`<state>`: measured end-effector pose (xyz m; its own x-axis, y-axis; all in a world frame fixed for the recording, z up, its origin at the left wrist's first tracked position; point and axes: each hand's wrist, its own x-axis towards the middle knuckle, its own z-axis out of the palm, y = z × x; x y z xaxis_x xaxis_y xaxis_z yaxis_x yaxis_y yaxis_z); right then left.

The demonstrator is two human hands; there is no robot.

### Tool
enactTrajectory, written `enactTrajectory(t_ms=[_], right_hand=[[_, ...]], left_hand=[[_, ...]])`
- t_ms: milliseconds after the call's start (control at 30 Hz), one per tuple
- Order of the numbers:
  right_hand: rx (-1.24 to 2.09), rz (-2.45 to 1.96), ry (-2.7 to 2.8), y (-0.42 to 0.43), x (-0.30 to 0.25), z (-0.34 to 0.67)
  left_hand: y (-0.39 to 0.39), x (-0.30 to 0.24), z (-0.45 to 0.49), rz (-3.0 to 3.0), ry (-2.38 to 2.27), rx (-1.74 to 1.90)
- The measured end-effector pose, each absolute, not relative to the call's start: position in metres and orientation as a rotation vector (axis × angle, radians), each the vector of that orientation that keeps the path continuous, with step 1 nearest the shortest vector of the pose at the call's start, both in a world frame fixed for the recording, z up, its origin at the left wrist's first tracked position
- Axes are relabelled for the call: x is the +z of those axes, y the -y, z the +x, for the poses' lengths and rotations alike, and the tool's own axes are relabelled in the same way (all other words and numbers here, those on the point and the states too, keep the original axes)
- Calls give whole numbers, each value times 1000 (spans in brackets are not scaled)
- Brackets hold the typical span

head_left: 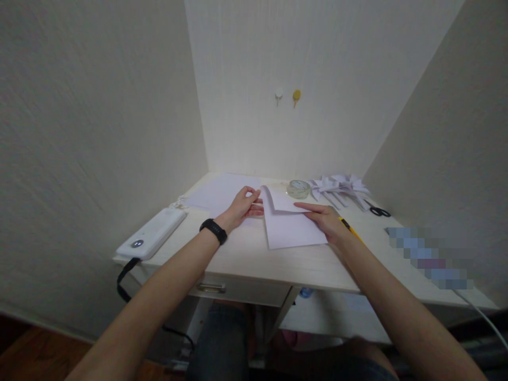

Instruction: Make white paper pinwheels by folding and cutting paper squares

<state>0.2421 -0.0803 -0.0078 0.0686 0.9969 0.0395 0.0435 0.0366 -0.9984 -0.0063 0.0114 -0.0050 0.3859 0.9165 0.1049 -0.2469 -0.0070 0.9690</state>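
As the right hand (323, 219), fingers nearly together, holds the raised flap of a folded white paper sheet (294, 231), the left hand (241, 206) curls loosely at its left edge, grip unclear. The sheet rests on a pale wood-grain desk (238, 262), nearer than a round, clear tape roll (298, 189).

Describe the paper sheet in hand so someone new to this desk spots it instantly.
On the white desk, look near the middle, between the left hand and the right hand. The white paper sheet is there, its far end folded over toward the person. That raised flap sets it apart from the flat sheets at back left and the pinwheel-like paper pieces at back right.
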Motion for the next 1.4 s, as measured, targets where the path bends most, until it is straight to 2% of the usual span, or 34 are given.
enactTrajectory(t_ms=[100,200,267,367,433,500,733,1000,1100,1400], right_hand=[[838,-1233,1381,79,-11,233],[739,-1136,1523,82,-12,227],[807,-1095,1583,85,-9,225],[1155,-1008,1603,91,-3,229],[1375,-907,1512,91,1,233],[1447,-859,1356,85,3,234],[1416,-1079,1080,40,12,218],[1128,-1164,867,30,-5,215],[1041,-1119,809,31,-8,215],[1083,-970,766,29,-7,218]], left_hand=[[-7,-4,-2,1318,-741,1026],[-3,-3,1,1448,-853,1015],[-2,-3,1,1492,-886,1057],[-1,-5,3,1446,-823,1137],[0,-5,7,1406,-778,1162],[0,-4,13,1452,-751,1150],[-2,6,41,1859,-676,752],[3,-12,52,1973,-1039,939],[9,-14,51,2039,-1040,967],[20,-5,50,2197,-1016,1078]])
